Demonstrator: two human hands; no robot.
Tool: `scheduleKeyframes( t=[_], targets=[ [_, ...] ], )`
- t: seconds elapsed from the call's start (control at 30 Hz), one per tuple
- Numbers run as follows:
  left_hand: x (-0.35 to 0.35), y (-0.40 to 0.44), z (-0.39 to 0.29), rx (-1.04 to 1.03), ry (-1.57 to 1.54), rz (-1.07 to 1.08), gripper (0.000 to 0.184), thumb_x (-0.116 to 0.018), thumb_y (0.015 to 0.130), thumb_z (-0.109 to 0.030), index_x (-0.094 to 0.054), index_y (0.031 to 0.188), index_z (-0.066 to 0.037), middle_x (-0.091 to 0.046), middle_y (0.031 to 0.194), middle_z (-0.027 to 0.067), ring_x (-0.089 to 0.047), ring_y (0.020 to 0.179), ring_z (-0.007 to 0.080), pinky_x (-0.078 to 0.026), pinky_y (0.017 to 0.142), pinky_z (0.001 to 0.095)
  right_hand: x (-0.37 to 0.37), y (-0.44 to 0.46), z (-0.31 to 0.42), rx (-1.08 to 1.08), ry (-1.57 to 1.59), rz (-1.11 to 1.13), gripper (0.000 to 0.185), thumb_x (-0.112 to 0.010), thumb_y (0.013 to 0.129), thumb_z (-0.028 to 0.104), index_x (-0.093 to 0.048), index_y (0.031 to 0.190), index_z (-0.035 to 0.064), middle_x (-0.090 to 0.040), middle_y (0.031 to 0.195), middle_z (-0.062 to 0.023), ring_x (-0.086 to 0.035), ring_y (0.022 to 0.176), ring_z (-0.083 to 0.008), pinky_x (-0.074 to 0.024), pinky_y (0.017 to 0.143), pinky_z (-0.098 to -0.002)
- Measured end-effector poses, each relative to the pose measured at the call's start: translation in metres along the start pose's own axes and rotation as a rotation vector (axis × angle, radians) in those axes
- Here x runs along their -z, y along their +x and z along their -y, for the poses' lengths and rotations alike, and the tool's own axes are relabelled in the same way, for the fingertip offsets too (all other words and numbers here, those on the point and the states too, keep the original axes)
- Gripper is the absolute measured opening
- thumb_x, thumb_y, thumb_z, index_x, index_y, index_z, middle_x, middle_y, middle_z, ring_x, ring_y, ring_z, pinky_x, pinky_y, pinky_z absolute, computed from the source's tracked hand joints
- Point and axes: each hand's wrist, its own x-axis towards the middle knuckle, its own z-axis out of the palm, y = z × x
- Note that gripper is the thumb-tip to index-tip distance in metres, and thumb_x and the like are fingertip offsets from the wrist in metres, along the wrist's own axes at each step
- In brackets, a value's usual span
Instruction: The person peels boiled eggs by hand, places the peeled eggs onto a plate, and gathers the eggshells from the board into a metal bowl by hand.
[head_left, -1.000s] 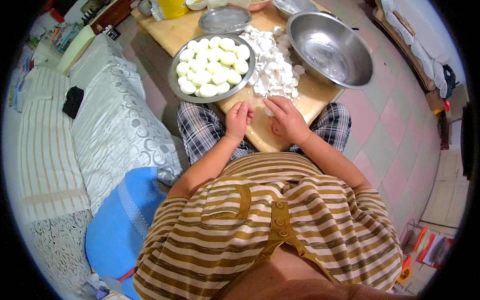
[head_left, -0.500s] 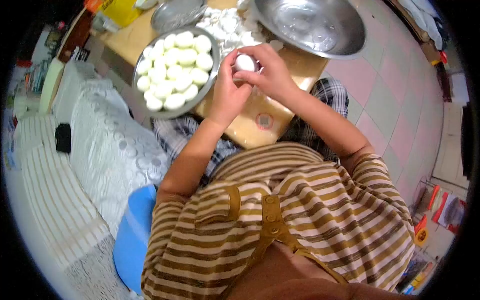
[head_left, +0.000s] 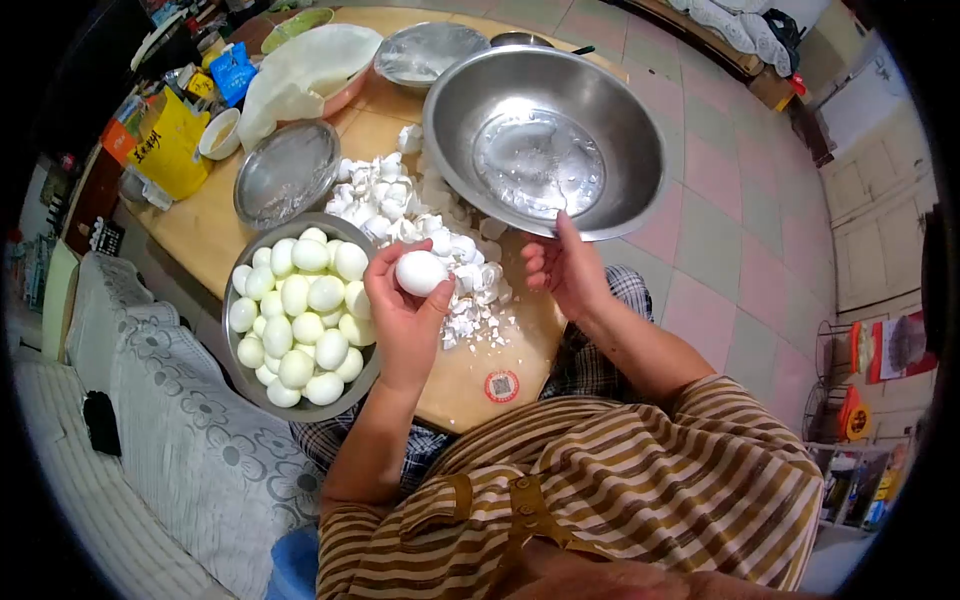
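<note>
My left hand (head_left: 405, 315) is closed around a white egg (head_left: 421, 272), fingers behind it and thumb at its side. The egg looks whiter than the peeled eggs (head_left: 326, 293) heaped in a metal bowl (head_left: 232, 345) just left of that hand. My right hand (head_left: 575, 275) is at the near rim of a large steel basin (head_left: 645, 175), thumb up across the edge and fingers loosely curled below it. Nothing shows in its fingers; whether it presses on the rim I cannot tell. Broken eggshells (head_left: 385, 200) lie between the bowl and the basin.
On the wooden table (head_left: 450, 385) are a metal lid (head_left: 288, 172), a covered bowl (head_left: 430, 52), a pink bowl with a white cloth (head_left: 345, 95), a small white bowl (head_left: 219, 134) and a yellow bag (head_left: 170, 150). A covered sofa (head_left: 190, 400) stands at left.
My hands were together around the egg and have parted. The left keeps the egg beside the bowl; the right has moved to the basin's rim. The view has tilted up, showing more table.
</note>
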Motion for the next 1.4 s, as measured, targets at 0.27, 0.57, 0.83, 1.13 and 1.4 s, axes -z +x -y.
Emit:
scheduleKeyframes(
  t=[0.27,0.57,0.83,1.13,1.4],
  targets=[
    [0.002,-0.016,0.000,0.033,-0.013,0.010,0.053,-0.063,0.086,0.003,-0.035,0.131,-0.003,-0.049,0.128,0.0128,-0.054,0.107,0.0156,-0.050,0.084,0.0268,0.053,0.010,0.038,0.165,-0.055,-0.232,0.042,-0.044,0.099,0.043,-0.057,0.088,0.0052,-0.061,0.065,-0.0058,-0.055,0.051,-0.0154,-0.0484,0.050,-0.0313],
    [0.001,-0.009,0.007,0.136,-0.273,0.066,0.052,-0.052,0.093,0.000,-0.033,0.142,-0.004,-0.053,0.117,0.0095,-0.059,0.096,0.0168,-0.049,0.064,0.0238,0.019,-0.034,0.028,-0.061,-0.277,0.042,0.037,-0.052,0.098,0.037,-0.062,0.113,0.0051,-0.064,0.087,-0.0024,-0.058,0.072,-0.0095,-0.0457,0.061,-0.0223],
    [0.003,-0.005,-0.008,-0.056,0.044,-0.010,0.053,-0.061,0.091,-0.003,-0.036,0.138,-0.003,-0.055,0.107,0.0071,-0.054,0.083,0.0084,-0.048,0.060,0.0206,-0.086,0.003,0.018,0.840,-0.690,0.542,0.019,-0.069,0.085,0.014,-0.071,0.103,0.0061,-0.066,0.092,-0.0052,-0.061,0.080,-0.0134,-0.0497,0.069,-0.0271],
    [0.021,-0.005,-0.004,0.094,0.154,0.108,0.059,-0.056,0.089,0.007,-0.030,0.142,0.002,-0.043,0.129,0.0124,-0.052,0.109,0.0179,-0.047,0.092,0.0291,-0.076,0.035,-0.001,1.029,-0.749,0.749,0.027,-0.076,0.079,0.012,-0.071,0.104,0.0029,-0.066,0.097,-0.0118,-0.063,0.089,-0.0223,-0.0509,0.076,-0.0315],
    [0.018,-0.008,0.004,-0.078,0.314,0.164,0.060,-0.056,0.090,0.004,-0.029,0.143,0.005,-0.040,0.130,0.0165,-0.050,0.113,0.0226,-0.045,0.096,0.0322,-0.069,0.028,0.004,0.876,-0.630,0.755,0.016,-0.076,0.079,0.009,-0.071,0.093,0.0034,-0.063,0.090,-0.0081,-0.060,0.083,-0.0194,-0.0486,0.071,-0.0296]
  ],
)
